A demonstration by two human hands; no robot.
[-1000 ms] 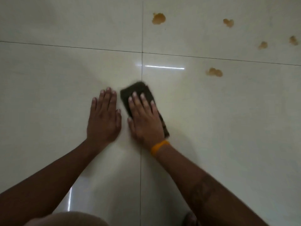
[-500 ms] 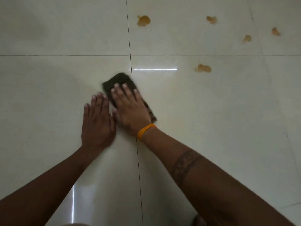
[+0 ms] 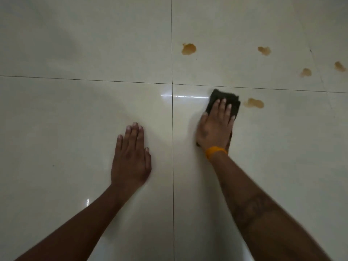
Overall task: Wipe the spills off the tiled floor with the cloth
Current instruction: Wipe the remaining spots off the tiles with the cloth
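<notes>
Across the whole view spreads a glossy, pale cream tiled floor (image 3: 75,129), seen from above. Two thin dark grout lines cross near the upper middle and divide it into four large tiles.

Two bare forearms reach in from the bottom edge. On the near left tile, the left hand (image 3: 130,159) lies flat, palm down, fingers straight and close together, holding nothing. It sits just left of the vertical grout line.

On the near right tile, the right hand (image 3: 216,127) presses flat on a dark cloth (image 3: 225,98), fingers straight and slightly spread across its top rather than curled around it. One orange band (image 3: 215,151) circles the right wrist, and a dark tattoo band (image 3: 252,208) wraps the forearm lower down.

One cloth is visible: a folded, dark brown to black rectangle, mostly hidden under the hand. Its long axis runs roughly away from the person, tilted slightly left at the far end, which lies just short of the horizontal grout line.

Five orange-brown spills show, each a small irregular blot. The nearest spill (image 3: 254,103) lies just beside the cloth's right edge, on the same tile, not quite touching. The other four sit on the far right tile: one large blot (image 3: 188,49), and three smaller ones (image 3: 264,50), (image 3: 305,72), (image 3: 339,66).
</notes>
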